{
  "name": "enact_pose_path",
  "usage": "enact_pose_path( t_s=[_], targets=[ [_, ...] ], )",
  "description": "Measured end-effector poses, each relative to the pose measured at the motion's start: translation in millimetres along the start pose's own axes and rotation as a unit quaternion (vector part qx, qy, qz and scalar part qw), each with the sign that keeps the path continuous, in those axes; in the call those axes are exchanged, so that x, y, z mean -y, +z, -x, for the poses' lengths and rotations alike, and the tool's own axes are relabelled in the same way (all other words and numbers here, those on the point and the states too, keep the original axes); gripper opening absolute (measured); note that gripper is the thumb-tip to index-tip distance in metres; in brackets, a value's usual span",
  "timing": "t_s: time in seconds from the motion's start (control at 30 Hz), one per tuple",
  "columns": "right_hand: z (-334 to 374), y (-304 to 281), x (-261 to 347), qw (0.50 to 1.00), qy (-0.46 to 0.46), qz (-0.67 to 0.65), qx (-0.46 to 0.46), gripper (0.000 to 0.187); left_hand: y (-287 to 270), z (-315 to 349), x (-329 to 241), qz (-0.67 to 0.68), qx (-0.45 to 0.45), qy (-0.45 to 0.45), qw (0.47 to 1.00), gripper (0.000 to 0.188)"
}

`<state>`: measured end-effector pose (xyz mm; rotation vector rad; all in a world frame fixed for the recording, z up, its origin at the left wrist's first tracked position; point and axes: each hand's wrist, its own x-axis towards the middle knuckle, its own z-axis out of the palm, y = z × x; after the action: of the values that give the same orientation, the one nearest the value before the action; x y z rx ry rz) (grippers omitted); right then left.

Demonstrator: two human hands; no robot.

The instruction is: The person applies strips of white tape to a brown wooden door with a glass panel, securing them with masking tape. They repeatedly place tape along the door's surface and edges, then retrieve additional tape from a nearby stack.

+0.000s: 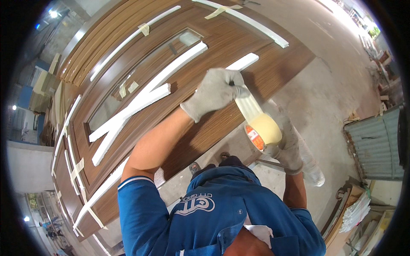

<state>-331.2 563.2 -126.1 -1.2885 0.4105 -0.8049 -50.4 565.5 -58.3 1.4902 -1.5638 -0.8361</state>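
Observation:
A roll of cream masking tape is in my gloved right hand, whose fingers wrap round its far side. My gloved left hand pinches the loose end, and a short strip stretches between the two hands. Beneath my left hand lies a brown wood-grain door. A white foam strip runs along the door's near edge and passes behind my left hand. Two more white foam strips lie crossed over the door's long glass panel.
Other white strips are held along the door's edges by pieces of tape. A clear plastic-wrapped roll stands right of my right hand. Bundled white strips and a corrugated metal sheet are at the right. Stacked brown panels lie beyond the door.

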Motion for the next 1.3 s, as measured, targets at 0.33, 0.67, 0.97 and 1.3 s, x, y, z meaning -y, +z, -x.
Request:
enact_pose_path(
  t_s=[0.33,0.67,0.97,1.3],
  targets=[
    [21.9,-26.2,-4.8,0.984,0.093,0.139,-0.062,0.105,-89.8,-65.5,76.3,-0.142,-0.202,-0.051,0.968,0.015],
    [-7.8,-27.7,-53.8,0.985,0.074,0.146,-0.045,0.085,-66.2,-56.5,88.5,-0.408,-0.180,-0.156,0.881,0.048],
    [-32.7,-28.0,-54.4,0.985,0.123,0.114,0.031,0.064,16.0,-36.4,23.7,-0.220,0.086,0.016,0.972,0.029],
    [-13.6,-25.2,-82.3,0.855,-0.115,0.492,-0.114,0.029,47.2,-51.1,41.7,-0.302,0.125,0.003,0.945,0.024]
  ],
)
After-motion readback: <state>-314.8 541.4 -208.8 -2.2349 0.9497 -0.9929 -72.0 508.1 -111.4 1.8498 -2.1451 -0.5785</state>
